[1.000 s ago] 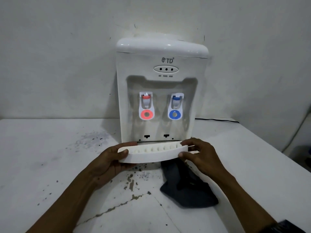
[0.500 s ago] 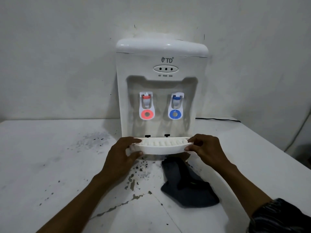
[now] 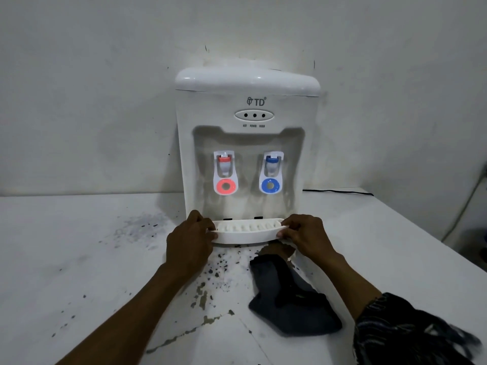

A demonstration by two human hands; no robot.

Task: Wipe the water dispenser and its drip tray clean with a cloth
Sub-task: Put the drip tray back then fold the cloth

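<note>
A white tabletop water dispenser (image 3: 247, 143) stands against the wall, with a red tap on the left and a blue tap on the right. The white slotted drip tray (image 3: 247, 231) sits against the foot of the dispenser, under the taps. My left hand (image 3: 189, 241) grips the tray's left end and my right hand (image 3: 305, 235) grips its right end. A dark cloth (image 3: 292, 301) lies crumpled on the table in front of the tray, below my right wrist.
The white table (image 3: 79, 259) is chipped and speckled with dark flecks in front of the dispenser. A black cable (image 3: 340, 191) runs along the wall to the right. The table's right edge slants down at the right.
Both hands carried the drip tray away from me and up to the dispenser's base. The cloth stayed where it lay.
</note>
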